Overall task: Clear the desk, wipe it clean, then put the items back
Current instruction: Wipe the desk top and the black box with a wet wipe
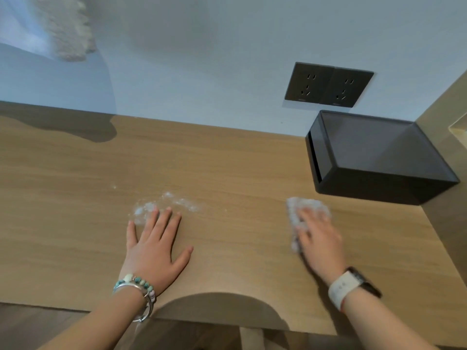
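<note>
Left hand (154, 246) lies flat on the worktop (227, 173), palm down, fingers (161, 223) spread wide, holding nothing, well left of the black box (379, 157). Its fingertips reach the white powder (174, 200). Right hand (319, 238), palm down with fingers roughly straight, presses a white cloth (294, 208) onto the worktop just in front of the box. The right hand is slightly blurred.

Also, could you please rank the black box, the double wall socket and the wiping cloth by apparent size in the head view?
1. black box
2. double wall socket
3. wiping cloth, partly covered by the right hand, so its rank is less sure.
</note>
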The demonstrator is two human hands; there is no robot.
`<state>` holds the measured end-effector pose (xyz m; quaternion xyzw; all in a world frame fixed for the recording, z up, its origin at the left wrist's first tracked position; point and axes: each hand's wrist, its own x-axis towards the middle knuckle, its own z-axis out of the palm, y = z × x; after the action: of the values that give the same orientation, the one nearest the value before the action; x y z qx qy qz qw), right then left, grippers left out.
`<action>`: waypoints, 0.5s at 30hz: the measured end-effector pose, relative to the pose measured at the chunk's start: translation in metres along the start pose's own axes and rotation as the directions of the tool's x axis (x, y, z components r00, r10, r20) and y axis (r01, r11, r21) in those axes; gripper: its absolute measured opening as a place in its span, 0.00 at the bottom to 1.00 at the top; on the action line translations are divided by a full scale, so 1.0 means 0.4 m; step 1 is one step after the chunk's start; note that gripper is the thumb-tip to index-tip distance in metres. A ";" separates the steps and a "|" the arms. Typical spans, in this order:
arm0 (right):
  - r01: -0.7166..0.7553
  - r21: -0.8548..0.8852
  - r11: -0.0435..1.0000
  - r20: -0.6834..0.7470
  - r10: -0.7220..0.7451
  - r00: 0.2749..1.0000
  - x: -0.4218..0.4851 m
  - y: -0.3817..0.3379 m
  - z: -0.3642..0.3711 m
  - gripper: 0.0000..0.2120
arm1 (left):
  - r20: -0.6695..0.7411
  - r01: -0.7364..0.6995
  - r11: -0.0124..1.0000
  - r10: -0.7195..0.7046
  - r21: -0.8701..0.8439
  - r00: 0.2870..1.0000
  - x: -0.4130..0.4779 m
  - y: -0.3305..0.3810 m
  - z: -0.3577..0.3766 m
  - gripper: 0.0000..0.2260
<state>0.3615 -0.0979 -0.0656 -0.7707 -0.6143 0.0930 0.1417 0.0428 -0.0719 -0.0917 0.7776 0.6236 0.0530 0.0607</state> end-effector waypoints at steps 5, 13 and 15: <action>-0.035 -0.008 0.999 -0.076 0.035 0.997 0.056 -0.070 0.023 0.19 | 0.008 0.005 0.999 -0.004 -0.045 1.000 0.001 0.007 -0.009 0.35; 0.015 -0.056 0.998 0.048 -0.012 0.999 0.160 -0.037 0.032 0.20 | 0.028 0.004 1.000 -0.004 -0.018 1.000 0.007 0.022 -0.027 0.35; -0.172 -0.024 0.985 0.044 0.173 0.984 0.213 -0.027 0.041 0.21 | 0.025 0.010 1.000 -0.010 -0.013 1.000 0.003 0.020 -0.024 0.35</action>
<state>0.3658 -0.0109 -0.0747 -0.8199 -0.5494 0.1164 0.1110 0.0491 -0.0720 -0.0810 0.7747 0.6263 0.0469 0.0737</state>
